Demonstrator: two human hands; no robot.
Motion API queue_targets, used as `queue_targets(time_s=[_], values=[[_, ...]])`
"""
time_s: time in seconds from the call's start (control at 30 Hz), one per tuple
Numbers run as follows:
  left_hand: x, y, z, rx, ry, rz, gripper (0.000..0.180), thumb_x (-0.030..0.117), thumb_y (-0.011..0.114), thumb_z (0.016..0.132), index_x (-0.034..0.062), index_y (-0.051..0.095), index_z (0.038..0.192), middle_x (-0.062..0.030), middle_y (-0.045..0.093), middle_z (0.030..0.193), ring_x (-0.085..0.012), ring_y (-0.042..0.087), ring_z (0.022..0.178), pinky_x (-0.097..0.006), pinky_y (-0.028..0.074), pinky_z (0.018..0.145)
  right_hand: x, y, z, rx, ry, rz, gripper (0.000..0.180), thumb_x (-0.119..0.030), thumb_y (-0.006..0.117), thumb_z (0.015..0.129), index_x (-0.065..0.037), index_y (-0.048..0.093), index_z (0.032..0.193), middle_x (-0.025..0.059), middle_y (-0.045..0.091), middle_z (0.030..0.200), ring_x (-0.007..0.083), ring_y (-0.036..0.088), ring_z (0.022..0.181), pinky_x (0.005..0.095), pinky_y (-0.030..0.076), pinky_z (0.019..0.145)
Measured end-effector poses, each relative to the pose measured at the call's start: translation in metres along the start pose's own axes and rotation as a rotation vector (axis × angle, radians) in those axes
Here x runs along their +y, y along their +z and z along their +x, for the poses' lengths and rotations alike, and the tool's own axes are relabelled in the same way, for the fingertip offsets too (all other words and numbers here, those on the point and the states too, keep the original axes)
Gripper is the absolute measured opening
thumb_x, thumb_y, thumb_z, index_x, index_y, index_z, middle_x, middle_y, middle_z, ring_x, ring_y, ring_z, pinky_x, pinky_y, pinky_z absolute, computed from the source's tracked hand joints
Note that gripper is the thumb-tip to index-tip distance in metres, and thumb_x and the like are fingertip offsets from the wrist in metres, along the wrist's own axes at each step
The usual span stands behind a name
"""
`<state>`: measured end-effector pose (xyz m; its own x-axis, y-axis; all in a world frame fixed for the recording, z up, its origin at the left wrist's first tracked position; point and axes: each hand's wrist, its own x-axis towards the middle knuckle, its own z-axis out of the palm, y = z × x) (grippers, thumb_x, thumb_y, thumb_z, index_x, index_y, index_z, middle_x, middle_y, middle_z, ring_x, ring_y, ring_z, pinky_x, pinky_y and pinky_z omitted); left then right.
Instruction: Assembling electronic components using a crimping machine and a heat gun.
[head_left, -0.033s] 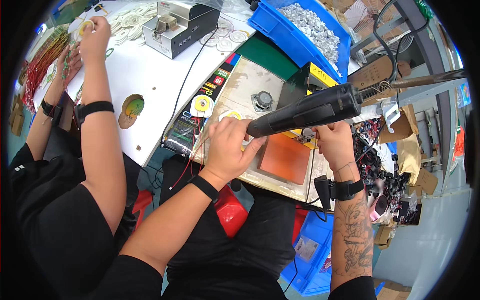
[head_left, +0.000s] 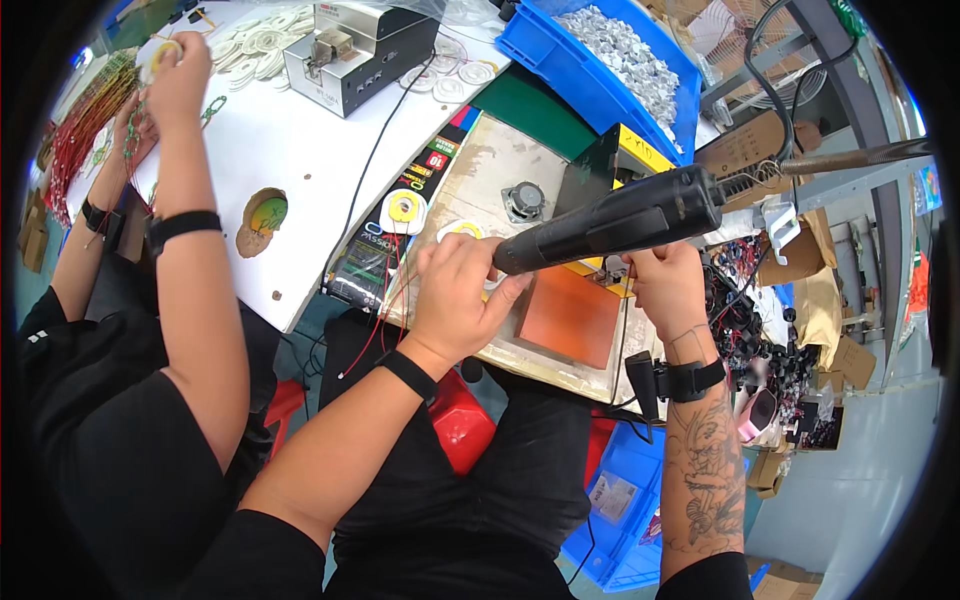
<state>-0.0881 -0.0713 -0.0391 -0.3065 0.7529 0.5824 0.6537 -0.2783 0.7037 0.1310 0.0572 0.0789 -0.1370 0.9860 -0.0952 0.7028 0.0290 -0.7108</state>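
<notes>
My left hand (head_left: 458, 295) is closed at the lower end of a black electric screwdriver (head_left: 610, 225), which hides its fingertips. A sliver of white shows between thumb and fingers; what they grip is hidden. Just beyond the knuckles lies a white disc with a yellow ring (head_left: 460, 232). To its left sits a similar white-and-yellow coil piece (head_left: 403, 212) with red and black wires trailing down. My right hand (head_left: 665, 285) is pinched under the screwdriver's right part, near a yellow-and-black fixture; what it pinches is too small to name. An orange block (head_left: 568, 318) lies between both hands.
A small round speaker (head_left: 524, 202) stands on the worn board (head_left: 505, 160). Behind is a blue bin (head_left: 600, 90) of white parts. Left, a co-worker's hands (head_left: 178, 85) work above a white table (head_left: 330, 170) with a grey box machine (head_left: 350, 60). Tangled black parts (head_left: 745, 300) lie right.
The co-worker's raised hand and forearm have shifted slightly left and down. My own hands and the screwdriver look almost unmoved.
</notes>
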Motion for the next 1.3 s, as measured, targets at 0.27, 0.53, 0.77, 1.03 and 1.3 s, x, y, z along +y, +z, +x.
queue_targets(time_s=[0.27,0.53,0.77,1.03,1.3], values=[[0.000,0.001,0.000,-0.009,-0.002,0.019,0.035,0.036,0.076,0.098,0.0057,0.069,0.114,-0.0061,0.069,0.097,-0.0289,0.061,0.094,-0.044,0.038,0.088,-0.013,0.017,-0.008,0.163,-0.039,-0.184,0.032,-0.022,0.064,0.092,0.003,0.075,0.077,0.0166,0.068,0.063,0.0257,0.067,0.057,0.0391,0.055,0.064],[0.000,0.000,-0.001,-0.026,0.000,0.041,0.035,0.036,0.075,0.099,0.0049,0.068,0.114,-0.0060,0.068,0.095,-0.0289,0.061,0.094,-0.044,0.038,0.089,-0.005,-0.012,0.001,0.090,-0.543,-0.554,0.018,-0.014,0.066,0.095,0.002,0.071,0.087,0.0207,0.072,0.082,0.0419,0.071,0.076,0.0482,0.058,0.073],[-0.002,0.000,-0.001,-0.024,0.009,0.033,0.034,0.034,0.076,0.098,0.0053,0.068,0.114,-0.0050,0.067,0.093,-0.0285,0.061,0.091,-0.044,0.039,0.088,-0.012,-0.045,0.017,-0.149,-1.120,-0.821,0.007,-0.002,0.066,0.091,-0.004,0.068,0.097,0.0126,0.066,0.093,0.0344,0.070,0.090,0.0473,0.058,0.077],[-0.002,0.003,-0.001,-0.018,0.005,0.033,0.035,0.034,0.077,0.097,0.0041,0.068,0.113,-0.0057,0.065,0.091,-0.0292,0.060,0.091,-0.044,0.038,0.088,-0.021,-0.029,0.007,-0.127,-0.252,-0.404,0.024,-0.018,0.068,0.096,0.003,0.074,0.086,0.0173,0.070,0.074,0.0288,0.068,0.067,0.0384,0.054,0.067],[0.001,0.004,-0.001,0.006,0.016,0.034,0.035,0.032,0.078,0.095,0.0045,0.068,0.113,-0.0066,0.065,0.091,-0.0298,0.060,0.092,-0.045,0.038,0.088,-0.007,-0.024,0.019,-0.185,-0.119,-0.193,0.030,-0.020,0.065,0.093,0.006,0.073,0.083,0.0122,0.069,0.069,0.0178,0.065,0.064,0.0359,0.053,0.064]])
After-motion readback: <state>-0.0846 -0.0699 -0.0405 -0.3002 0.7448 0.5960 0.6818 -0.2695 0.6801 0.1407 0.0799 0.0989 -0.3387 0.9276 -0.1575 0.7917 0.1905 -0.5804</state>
